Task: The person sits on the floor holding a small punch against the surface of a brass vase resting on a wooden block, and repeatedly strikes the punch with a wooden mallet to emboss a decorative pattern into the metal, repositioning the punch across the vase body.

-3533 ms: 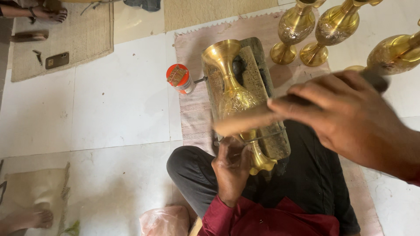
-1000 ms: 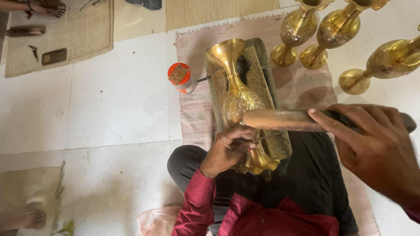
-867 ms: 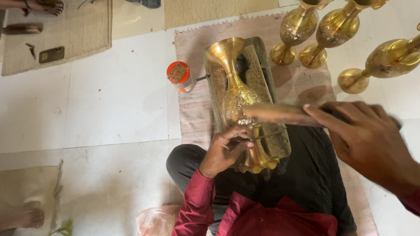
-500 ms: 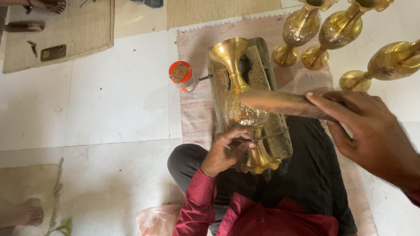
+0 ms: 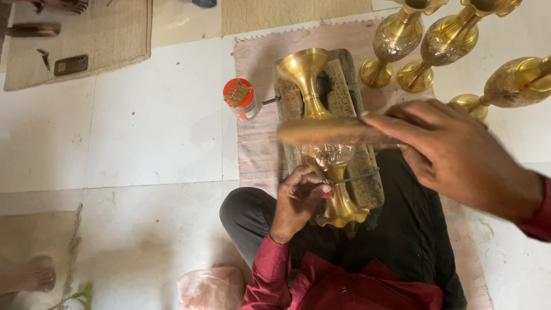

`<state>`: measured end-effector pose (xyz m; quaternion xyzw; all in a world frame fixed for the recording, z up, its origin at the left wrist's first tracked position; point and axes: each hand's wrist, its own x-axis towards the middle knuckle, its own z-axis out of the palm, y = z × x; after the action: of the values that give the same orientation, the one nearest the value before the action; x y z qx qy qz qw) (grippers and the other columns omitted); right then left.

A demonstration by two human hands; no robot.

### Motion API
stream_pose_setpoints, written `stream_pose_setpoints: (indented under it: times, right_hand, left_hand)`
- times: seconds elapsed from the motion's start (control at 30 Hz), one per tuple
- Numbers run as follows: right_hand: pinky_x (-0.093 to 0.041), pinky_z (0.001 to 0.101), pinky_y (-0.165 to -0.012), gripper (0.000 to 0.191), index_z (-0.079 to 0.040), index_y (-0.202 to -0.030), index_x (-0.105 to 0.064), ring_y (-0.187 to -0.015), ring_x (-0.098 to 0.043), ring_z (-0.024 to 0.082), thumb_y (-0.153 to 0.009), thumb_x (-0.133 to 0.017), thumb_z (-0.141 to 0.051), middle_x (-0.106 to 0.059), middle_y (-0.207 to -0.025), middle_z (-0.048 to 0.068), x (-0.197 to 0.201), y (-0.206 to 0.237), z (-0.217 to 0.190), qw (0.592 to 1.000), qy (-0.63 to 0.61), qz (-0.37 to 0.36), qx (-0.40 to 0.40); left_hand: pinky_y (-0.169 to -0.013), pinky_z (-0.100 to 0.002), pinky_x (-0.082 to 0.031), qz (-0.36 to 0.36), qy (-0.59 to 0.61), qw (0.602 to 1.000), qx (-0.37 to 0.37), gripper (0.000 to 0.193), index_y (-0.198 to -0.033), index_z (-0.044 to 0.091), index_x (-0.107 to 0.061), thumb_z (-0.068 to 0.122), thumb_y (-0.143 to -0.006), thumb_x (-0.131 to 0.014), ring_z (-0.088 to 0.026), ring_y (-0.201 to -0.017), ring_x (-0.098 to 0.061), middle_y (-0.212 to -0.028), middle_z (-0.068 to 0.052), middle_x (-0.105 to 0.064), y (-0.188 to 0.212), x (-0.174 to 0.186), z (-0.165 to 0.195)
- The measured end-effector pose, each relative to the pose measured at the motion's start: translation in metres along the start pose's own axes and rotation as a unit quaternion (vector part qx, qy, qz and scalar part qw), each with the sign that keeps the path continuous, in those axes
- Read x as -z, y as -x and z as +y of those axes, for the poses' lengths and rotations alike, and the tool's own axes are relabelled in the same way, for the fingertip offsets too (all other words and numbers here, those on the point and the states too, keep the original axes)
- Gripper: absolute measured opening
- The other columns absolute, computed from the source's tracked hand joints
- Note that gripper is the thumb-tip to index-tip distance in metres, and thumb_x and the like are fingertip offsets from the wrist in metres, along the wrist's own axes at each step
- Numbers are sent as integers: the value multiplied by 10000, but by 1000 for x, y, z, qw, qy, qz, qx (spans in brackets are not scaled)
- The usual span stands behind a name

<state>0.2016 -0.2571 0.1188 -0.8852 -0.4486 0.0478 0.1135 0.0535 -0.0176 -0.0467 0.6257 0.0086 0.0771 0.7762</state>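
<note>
Swung lower since before: right hand (image 5: 459,155) clenching wooden mallet (image 5: 333,132); left hand (image 5: 298,198) pinching chisel (image 5: 350,178) on brass vase (image 5: 321,138). Could slip, dent.

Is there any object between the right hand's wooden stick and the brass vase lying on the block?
Nothing visible: the blurred wooden stick in the right hand crosses directly over the brass vase, with nothing seen between them.

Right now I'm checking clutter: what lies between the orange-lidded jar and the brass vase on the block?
In the head view, only a thin dark metal rod lies between the orange-lidded jar and the brass vase, over pink mat.
</note>
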Motion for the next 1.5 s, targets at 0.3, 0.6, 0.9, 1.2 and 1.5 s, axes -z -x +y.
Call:
stream_pose_setpoints:
  times: [0.3,0.6,0.9,1.2,1.5]
  right_hand:
    - [-508,506,-1015,751,-251,-1449,-573,-1128,-654,273,-721,-745,-175,-662,-1237,73,6,-33,-7,950,244,71,183]
    - [-500,512,-939,732,-240,-1439,-612,-1071,-633,297,-735,-797,-163,-675,-1261,90,17,-55,-35,962,216,31,165]
    - [-515,443,-933,794,-194,-1546,-583,-1097,-617,230,-776,-776,-189,-665,-1225,49,23,-63,-48,951,256,32,172]
    - [-554,490,-923,661,-186,-1445,-608,-1079,-651,277,-794,-714,-151,-670,-1240,121,18,-61,-49,942,222,132,213]
    - [-593,461,-811,732,-271,-1494,-541,-988,-654,273,-809,-770,-150,-645,-1249,91,-12,-12,1,996,89,-5,26]
  left_hand:
    - [-838,-303,-640,111,41,993,10,502,-1410,-5,-490,-78,-955,-689,-171,-976,-734,-1045,-119,-751,13,-17,-8]
    - [-790,-324,-667,183,64,981,22,503,-1392,-13,-467,-60,-943,-690,-196,-938,-747,-1019,-129,-707,16,-26,-9]
    - [-760,-287,-639,228,32,973,26,477,-1353,-23,-465,-40,-943,-708,-164,-859,-746,-954,-101,-719,22,-38,-2]
    - [-741,-288,-643,265,46,963,3,466,-1328,4,-469,-40,-931,-710,-168,-871,-745,-975,-97,-697,27,-43,1]
    - [-966,-328,-639,-47,-55,995,-65,348,-1314,39,-621,-50,-988,-701,-179,-1061,-736,-1160,-88,-736,-13,2,17]
